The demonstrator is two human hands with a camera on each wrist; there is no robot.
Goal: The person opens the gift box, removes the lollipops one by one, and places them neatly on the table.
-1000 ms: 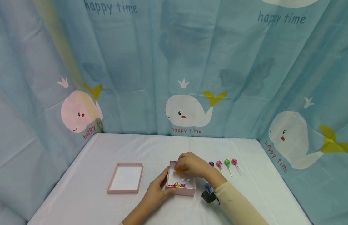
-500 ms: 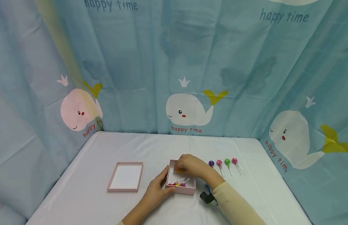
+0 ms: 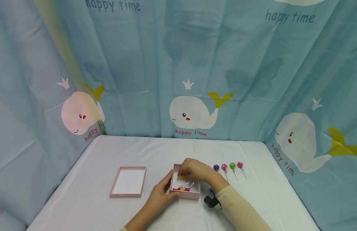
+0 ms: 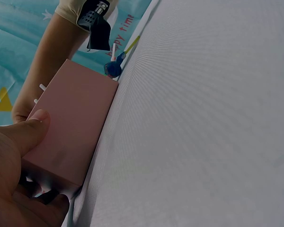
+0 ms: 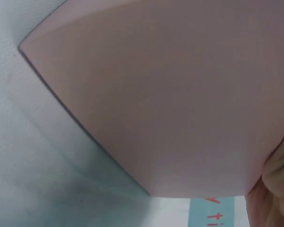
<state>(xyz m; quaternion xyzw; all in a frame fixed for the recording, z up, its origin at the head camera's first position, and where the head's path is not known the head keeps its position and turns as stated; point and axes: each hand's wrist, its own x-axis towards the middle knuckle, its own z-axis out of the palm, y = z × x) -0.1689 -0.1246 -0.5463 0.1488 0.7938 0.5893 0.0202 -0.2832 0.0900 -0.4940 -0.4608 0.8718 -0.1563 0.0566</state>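
My left hand [image 3: 159, 195] holds a small pink open-topped box [image 3: 190, 195] by its left front corner, thumb on the front wall and fingers along the left side. In the left wrist view the thumb presses on the box's pink wall [image 4: 73, 118]. My right hand [image 3: 194, 169] reaches into the box at the back, its fingers curled round a yellow-orange lollipop [image 3: 182, 176] that they partly hide. Several more lollipops [image 3: 182, 189], red, yellow and purple, lie along the box's front inside wall. The right wrist view is mostly filled by the box's outer wall [image 5: 146, 104].
A shallow pink-edged lid [image 3: 128, 195] lies left of the box. Right of the box stretches a row of lollipops: a purple one [image 3: 216, 167], a green one [image 3: 232, 165] and pink ones [image 3: 240, 164]. Closer in, a blue lollipop [image 4: 112, 69] lies by the right forearm.
The right hand has lowered slightly inside the box with the yellow-orange lollipop, and its forearm has shifted a little left. The left hand has kept its hold on the box.
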